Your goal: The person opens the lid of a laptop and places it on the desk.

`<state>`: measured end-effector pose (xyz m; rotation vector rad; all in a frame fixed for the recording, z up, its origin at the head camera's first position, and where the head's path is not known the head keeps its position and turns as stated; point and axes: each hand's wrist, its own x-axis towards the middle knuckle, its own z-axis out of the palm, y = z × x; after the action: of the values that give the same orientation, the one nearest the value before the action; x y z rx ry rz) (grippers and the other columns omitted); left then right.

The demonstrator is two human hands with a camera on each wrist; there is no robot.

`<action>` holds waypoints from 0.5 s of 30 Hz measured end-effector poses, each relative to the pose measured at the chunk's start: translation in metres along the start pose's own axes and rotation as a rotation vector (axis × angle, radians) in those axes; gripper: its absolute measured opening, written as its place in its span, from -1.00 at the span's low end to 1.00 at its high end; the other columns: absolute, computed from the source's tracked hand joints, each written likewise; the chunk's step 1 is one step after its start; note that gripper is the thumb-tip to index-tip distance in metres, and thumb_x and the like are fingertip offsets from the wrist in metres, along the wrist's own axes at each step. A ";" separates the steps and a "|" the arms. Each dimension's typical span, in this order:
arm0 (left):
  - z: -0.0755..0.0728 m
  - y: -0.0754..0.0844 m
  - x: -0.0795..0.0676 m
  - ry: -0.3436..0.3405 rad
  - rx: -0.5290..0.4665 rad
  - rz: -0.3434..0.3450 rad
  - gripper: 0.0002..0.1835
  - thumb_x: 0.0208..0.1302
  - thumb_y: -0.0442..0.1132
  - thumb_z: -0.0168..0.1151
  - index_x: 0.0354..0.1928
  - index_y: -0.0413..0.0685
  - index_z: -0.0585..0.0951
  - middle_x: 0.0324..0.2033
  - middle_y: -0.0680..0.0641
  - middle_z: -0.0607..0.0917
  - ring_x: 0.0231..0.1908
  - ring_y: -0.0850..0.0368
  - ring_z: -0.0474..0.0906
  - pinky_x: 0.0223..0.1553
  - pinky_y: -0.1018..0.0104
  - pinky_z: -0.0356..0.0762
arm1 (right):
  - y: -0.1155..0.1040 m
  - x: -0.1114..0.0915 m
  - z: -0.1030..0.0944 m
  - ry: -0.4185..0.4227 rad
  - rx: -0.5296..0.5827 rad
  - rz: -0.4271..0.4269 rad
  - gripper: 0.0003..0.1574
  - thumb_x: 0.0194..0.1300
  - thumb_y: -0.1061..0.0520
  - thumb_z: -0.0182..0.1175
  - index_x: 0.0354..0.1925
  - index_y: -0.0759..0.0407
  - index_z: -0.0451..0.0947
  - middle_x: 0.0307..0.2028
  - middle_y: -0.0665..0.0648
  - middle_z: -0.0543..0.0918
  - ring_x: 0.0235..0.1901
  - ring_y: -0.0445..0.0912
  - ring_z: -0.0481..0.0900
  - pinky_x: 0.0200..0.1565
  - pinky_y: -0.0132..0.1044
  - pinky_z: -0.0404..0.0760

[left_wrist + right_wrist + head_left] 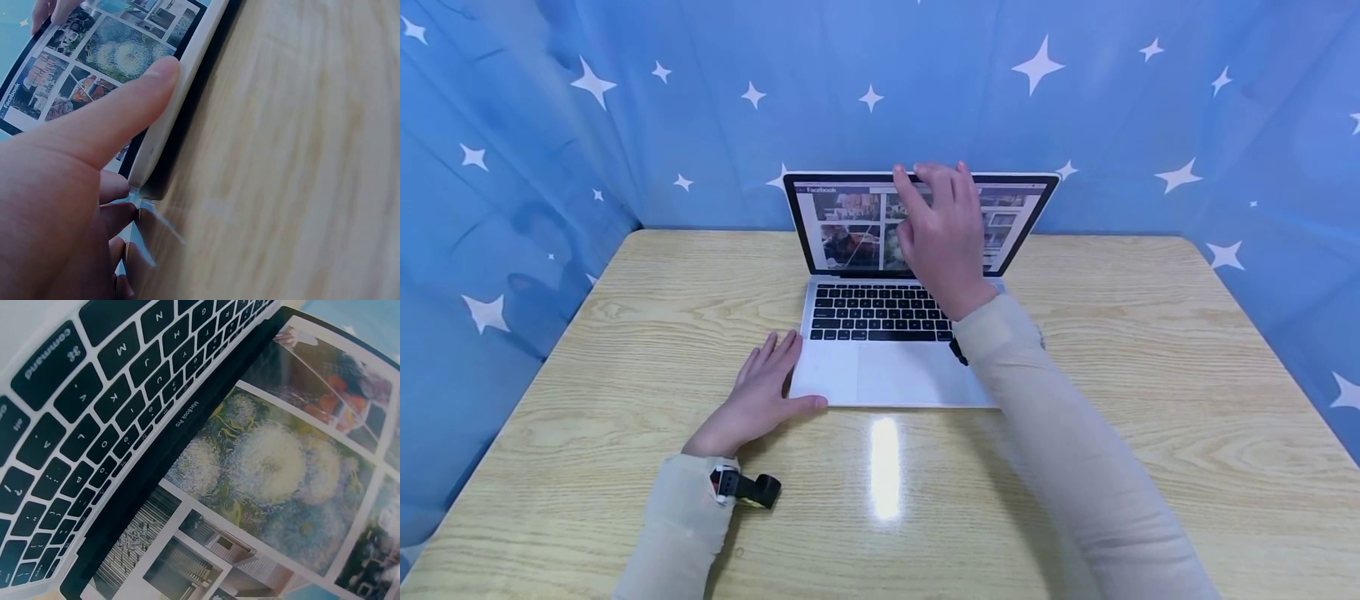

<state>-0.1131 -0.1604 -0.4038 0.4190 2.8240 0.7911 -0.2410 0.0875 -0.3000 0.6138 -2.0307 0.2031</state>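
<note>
A silver laptop stands with its lid raised, its lit screen showing a page of pictures under the word Facebook. At its front left corner, my left hand lies with straight fingers along the side edge and the thumb on the front edge. My right hand reaches across the keyboard to the lid, fingertips hooked at the top edge and thumb in front of the screen. The right wrist view looks closely at the black keys and the lid's lower part; the hand itself is outside that view.
The laptop rests on a light wood-grain table, toward its far edge. Behind and around the table hangs a blue curtain with white stars. A black wrist-worn device is strapped over the left sleeve.
</note>
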 end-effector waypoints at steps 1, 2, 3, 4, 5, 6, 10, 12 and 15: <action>0.000 0.000 0.000 -0.002 0.001 -0.001 0.12 -0.06 0.41 0.07 0.37 -0.13 -0.10 0.36 -0.10 -0.13 0.33 -0.05 -0.42 0.25 0.03 -0.47 | 0.000 0.000 0.000 0.001 0.003 0.003 -0.43 0.10 0.24 0.00 0.14 0.14 0.40 -0.02 0.25 0.44 0.03 0.11 0.33 0.27 -0.06 -0.05; 0.000 0.000 0.000 -0.002 0.000 -0.001 0.12 -0.06 0.41 0.07 0.37 -0.14 -0.10 0.36 -0.11 -0.13 0.33 -0.06 -0.41 0.25 0.02 -0.47 | -0.001 0.001 0.001 0.000 0.005 0.006 -0.43 0.10 0.23 0.00 0.14 0.14 0.40 -0.02 0.25 0.44 0.03 0.11 0.33 0.27 -0.07 -0.06; 0.000 0.000 0.000 -0.001 0.002 -0.002 0.12 -0.06 0.41 0.07 0.37 -0.14 -0.10 0.36 -0.11 -0.13 0.33 -0.06 -0.41 0.25 0.02 -0.47 | -0.001 0.001 0.001 0.000 0.006 0.012 -0.43 0.10 0.23 0.00 0.14 0.13 0.40 -0.02 0.25 0.44 0.03 0.11 0.32 0.27 -0.07 -0.06; 0.000 0.000 0.000 0.000 0.002 -0.003 0.12 -0.06 0.41 0.07 0.37 -0.14 -0.10 0.36 -0.11 -0.13 0.33 -0.06 -0.41 0.25 0.02 -0.47 | -0.001 0.001 0.001 -0.001 0.007 0.018 -0.43 0.11 0.23 0.00 0.14 0.13 0.40 -0.02 0.25 0.44 0.03 0.11 0.32 0.27 -0.08 -0.07; 0.000 0.000 0.000 0.000 0.001 -0.005 0.12 -0.06 0.41 0.07 0.37 -0.13 -0.10 0.36 -0.11 -0.13 0.33 -0.06 -0.41 0.25 0.03 -0.47 | -0.002 0.001 0.002 -0.002 0.008 0.025 -0.43 0.11 0.23 0.00 0.15 0.13 0.40 -0.02 0.25 0.43 0.04 0.10 0.32 0.27 -0.08 -0.07; 0.000 0.000 0.000 -0.001 0.000 -0.005 0.12 -0.06 0.41 0.07 0.37 -0.14 -0.10 0.36 -0.11 -0.13 0.33 -0.06 -0.41 0.25 0.02 -0.47 | -0.002 0.001 0.002 -0.003 0.010 0.033 -0.43 0.11 0.22 0.01 0.15 0.13 0.40 -0.02 0.24 0.43 0.04 0.10 0.32 0.28 -0.09 -0.08; 0.001 0.000 0.000 0.002 -0.004 -0.015 0.11 -0.06 0.41 0.06 0.37 -0.11 -0.10 0.36 -0.08 -0.13 0.33 -0.03 -0.42 0.26 0.05 -0.47 | -0.003 0.003 0.002 -0.016 0.017 0.062 -0.44 0.13 0.22 0.02 0.16 0.10 0.39 0.00 0.23 0.43 0.06 0.07 0.30 0.28 -0.11 -0.09; 0.001 0.000 0.000 0.004 -0.004 -0.009 0.11 -0.05 0.41 0.07 0.37 -0.13 -0.10 0.36 -0.10 -0.13 0.33 -0.05 -0.42 0.26 0.04 -0.47 | -0.004 0.004 0.001 -0.026 0.021 0.075 -0.44 0.14 0.22 0.03 0.16 0.09 0.39 0.01 0.22 0.43 0.08 0.06 0.30 0.28 -0.12 -0.09; 0.001 -0.001 0.001 0.010 -0.003 -0.007 0.11 -0.05 0.40 0.07 0.37 -0.13 -0.09 0.36 -0.10 -0.12 0.33 -0.05 -0.41 0.26 0.04 -0.47 | -0.004 0.005 0.001 -0.040 0.017 0.085 -0.44 0.15 0.21 0.04 0.17 0.08 0.38 0.02 0.21 0.43 0.09 0.05 0.29 0.28 -0.12 -0.10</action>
<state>-0.1137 -0.1605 -0.4056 0.4048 2.8319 0.7985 -0.2416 0.0825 -0.2967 0.5466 -2.0974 0.2603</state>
